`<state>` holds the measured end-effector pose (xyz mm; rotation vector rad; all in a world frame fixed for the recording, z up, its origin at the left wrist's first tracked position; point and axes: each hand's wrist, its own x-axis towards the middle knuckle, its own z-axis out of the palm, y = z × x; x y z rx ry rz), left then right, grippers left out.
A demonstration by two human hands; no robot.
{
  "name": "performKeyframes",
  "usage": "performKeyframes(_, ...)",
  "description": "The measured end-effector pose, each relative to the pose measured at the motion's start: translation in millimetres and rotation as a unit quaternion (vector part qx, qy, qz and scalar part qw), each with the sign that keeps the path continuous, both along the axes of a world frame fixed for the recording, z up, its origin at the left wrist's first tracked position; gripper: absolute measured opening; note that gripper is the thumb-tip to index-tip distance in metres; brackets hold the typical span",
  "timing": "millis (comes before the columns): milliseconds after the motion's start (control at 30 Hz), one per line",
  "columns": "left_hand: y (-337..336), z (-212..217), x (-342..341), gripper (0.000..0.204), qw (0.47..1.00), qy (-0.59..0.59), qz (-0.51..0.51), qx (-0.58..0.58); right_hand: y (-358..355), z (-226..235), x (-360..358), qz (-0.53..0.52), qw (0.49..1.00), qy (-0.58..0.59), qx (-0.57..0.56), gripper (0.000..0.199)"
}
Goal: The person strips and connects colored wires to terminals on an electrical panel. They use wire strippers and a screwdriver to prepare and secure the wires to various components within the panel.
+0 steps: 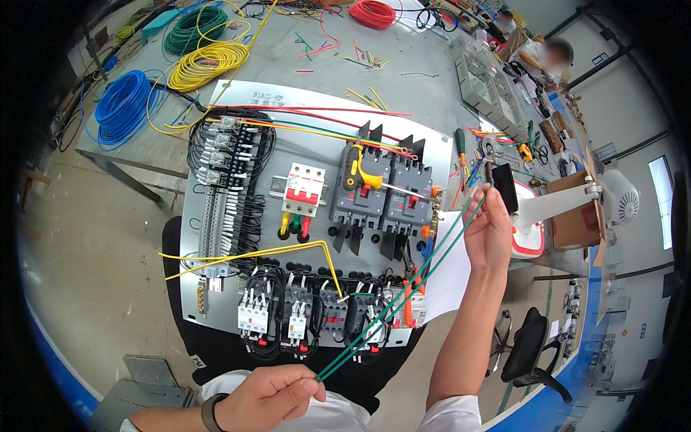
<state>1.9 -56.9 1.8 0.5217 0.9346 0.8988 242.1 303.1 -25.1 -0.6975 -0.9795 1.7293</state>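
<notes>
A doubled length of green wire (353, 351) is stretched diagonally over the lower right of a metal mounting plate (248, 93). My left hand (270, 396), low in front of the plate, is closed on its near end. Up past the plate's right edge, my right hand (489, 227) pinches the far end between thumb and fingers. Beneath the wire is a row of contactors (253, 311) with black wires. Two bent yellow wires (288, 249) lie across the plate. A screwdriver (371, 180) with a yellow handle rests on two grey circuit breakers (410, 205).
Blue (122, 108), yellow (205, 66) and green (194, 30) wire coils lie at the back left. Orange-handled pliers (408, 306) lie at the plate's lower right. A white fan (554, 205) stands to the right. Another person (536, 56) sits at the far right.
</notes>
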Motion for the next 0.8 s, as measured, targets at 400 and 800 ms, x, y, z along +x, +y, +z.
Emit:
performKeyframes(400, 10.6, -26.2, 7.0, 0.027, 0.999, 0.035, 0.028, 0.018, -102.3, -4.3, -29.6, 0.1, 0.991, -0.078, -0.037, 0.036)
performKeyframes(800, 21.7, -29.8, -7.4, 0.054, 0.98, -0.182, -0.07, -0.049, -139.5, -17.6, -30.4, 0.136, 0.99, 0.023, -0.038, 0.037)
